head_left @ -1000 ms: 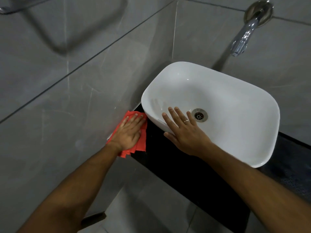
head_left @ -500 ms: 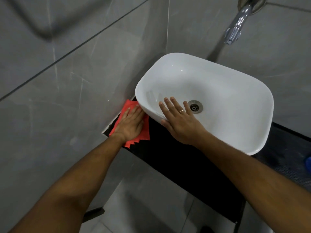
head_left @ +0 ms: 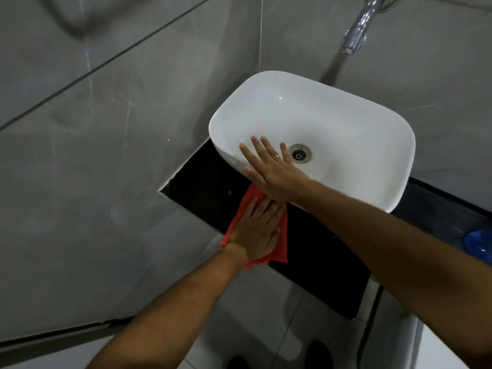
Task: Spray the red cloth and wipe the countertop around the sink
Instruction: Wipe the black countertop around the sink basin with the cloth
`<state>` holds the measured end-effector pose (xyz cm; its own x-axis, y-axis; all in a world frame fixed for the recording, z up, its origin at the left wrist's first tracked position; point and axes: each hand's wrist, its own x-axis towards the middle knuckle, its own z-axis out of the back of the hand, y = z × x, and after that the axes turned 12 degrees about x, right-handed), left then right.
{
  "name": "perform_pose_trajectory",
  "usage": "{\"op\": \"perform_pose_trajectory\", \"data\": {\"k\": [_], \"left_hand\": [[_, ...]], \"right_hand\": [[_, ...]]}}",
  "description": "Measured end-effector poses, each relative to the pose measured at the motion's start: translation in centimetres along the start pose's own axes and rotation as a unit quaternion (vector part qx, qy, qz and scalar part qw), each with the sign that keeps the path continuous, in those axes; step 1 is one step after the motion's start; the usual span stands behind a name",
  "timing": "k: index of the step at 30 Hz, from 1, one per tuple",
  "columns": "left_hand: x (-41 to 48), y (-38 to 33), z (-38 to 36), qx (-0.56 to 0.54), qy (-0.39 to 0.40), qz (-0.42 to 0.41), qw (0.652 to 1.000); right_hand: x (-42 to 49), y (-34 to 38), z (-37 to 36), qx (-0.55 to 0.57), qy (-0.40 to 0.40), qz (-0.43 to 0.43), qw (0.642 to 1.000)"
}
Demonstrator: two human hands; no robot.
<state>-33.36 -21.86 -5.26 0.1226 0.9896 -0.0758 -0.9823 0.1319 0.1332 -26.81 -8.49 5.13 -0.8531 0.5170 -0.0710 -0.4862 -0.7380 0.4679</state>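
Note:
A red cloth [head_left: 281, 235] lies flat on the black countertop [head_left: 205, 182] just in front of the white basin [head_left: 346, 123]. My left hand [head_left: 257, 230] presses down on the cloth with its fingers spread and pointing toward the basin. My right hand [head_left: 271, 171] rests palm down on the basin's near rim, fingers reaching inside toward the drain [head_left: 300, 153]. Part of the cloth is hidden under my left hand and under my right wrist.
A chrome tap [head_left: 358, 30] juts from the grey tiled wall above the basin. Another grey tiled wall closes the left side of the countertop. A blue object [head_left: 479, 245] sits on the countertop at the far right. The floor lies below the counter's front edge.
My left hand has slid the red cloth from the counter's left corner by the wall rightward along the front of the basin. My right hand has stayed on the rim.

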Motion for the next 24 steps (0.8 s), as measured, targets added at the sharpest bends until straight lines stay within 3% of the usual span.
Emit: {"op": "perform_pose_trajectory", "data": {"k": [5, 12, 24], "left_hand": [[-0.2, -3.3, 0.5, 0.006, -0.002, -0.031, 0.999], [-0.3, -2.2, -0.2, -0.007, 0.001, -0.042, 0.999], [-2.2, 11.1, -0.7, -0.038, -0.017, 0.078, 0.996]], "right_hand": [[-0.3, 0.0, 0.2, -0.008, 0.003, 0.014, 1.000], [-0.7, 0.0, 0.4, -0.054, -0.007, 0.025, 0.998], [-0.8, 0.0, 0.4, -0.046, -0.005, 0.013, 0.999]]}}
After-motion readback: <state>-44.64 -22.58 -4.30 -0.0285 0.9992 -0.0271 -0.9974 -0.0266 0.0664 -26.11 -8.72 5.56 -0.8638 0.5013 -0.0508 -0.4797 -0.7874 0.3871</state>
